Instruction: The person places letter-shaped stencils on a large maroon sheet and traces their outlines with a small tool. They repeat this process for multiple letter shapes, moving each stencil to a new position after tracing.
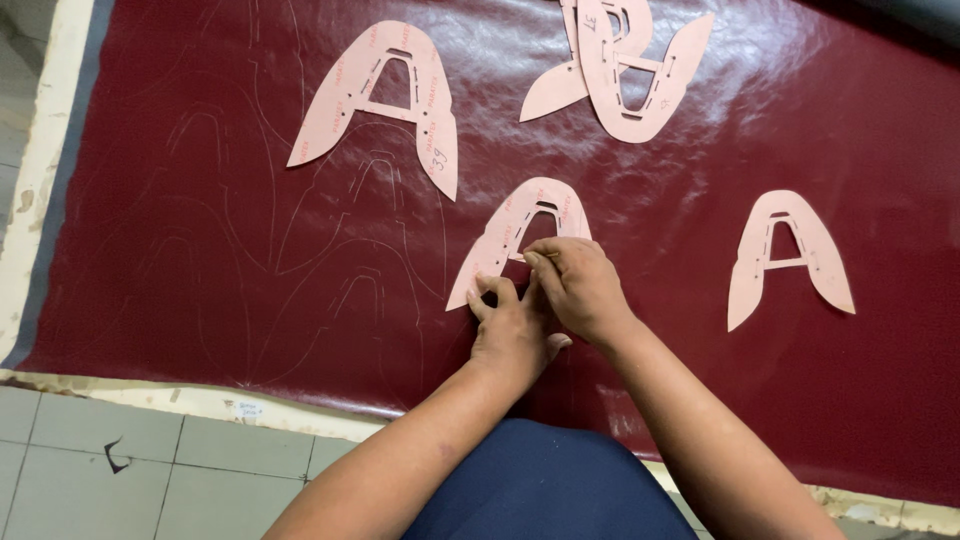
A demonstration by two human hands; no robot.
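Observation:
A dark red leather sheet (200, 150) lies spread in front of me. On it rests a pink arch-shaped pattern template (515, 225). My left hand (505, 325) presses its fingertips on the template's lower left leg. My right hand (578, 285) is closed around a thin marking tool whose tip touches the template's inner edge; the tool is mostly hidden by the fingers. Faint traced outlines of the same shape (350, 290) show on the leather to the left.
Other pink templates lie on the sheet: a larger one (385, 95) at upper left, a stack of two or three (625, 70) at the top, and one (790, 250) at right. The sheet's pale edge (200, 398) borders grey floor tiles (120, 460).

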